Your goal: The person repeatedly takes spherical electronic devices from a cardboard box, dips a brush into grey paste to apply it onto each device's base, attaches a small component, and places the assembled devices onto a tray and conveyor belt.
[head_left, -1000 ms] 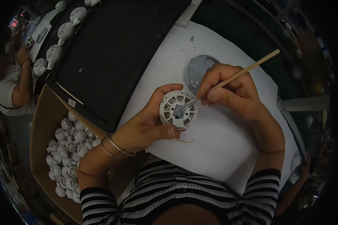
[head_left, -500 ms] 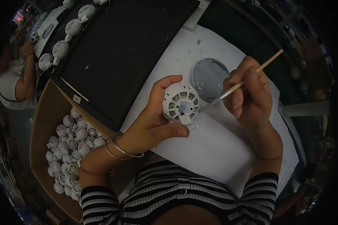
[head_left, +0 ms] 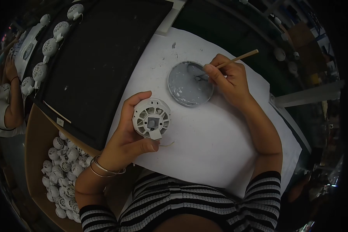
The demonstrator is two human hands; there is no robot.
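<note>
Pinched between thumb and fingers, a slim brush with a pale wooden handle [head_left: 241, 57] slants from the right hand [head_left: 232, 79], its handle end toward the upper right of the frame. Its working end has moved away from the part on the left and now meets the glossy grey paste [head_left: 185, 86] in a shallow round dish [head_left: 191, 105], upper centre; this looks like a pass for more paste, though how much clings to the bristles cannot be told.

The left hand [head_left: 121, 141], left of centre, cups a round white plastic housing [head_left: 152, 103], thumb along its lower edge and fingers around its far side. The ribbed face is turned to the camera, spokes fanning out from a hub like a wheel. A small squarish grey patch [head_left: 152, 123] sits at the hub, dull and slightly uneven, just above a flat white tab [head_left: 156, 134]. No brush touches the patch now. A thin pale wire [head_left: 168, 145] shows beside the lower edge, and smooth metal bangles [head_left: 100, 168] ring the left wrist.

Beneath lies matte white paper [head_left: 205, 143], flecked with dark specks near the top. A flat black surface [head_left: 92, 73] fills the upper left, with white openwork balls [head_left: 50, 47] lined up beyond it. Many similar balls [head_left: 65, 166] are heaped in a brown cardboard box [head_left: 34, 162] at lower left.
</note>
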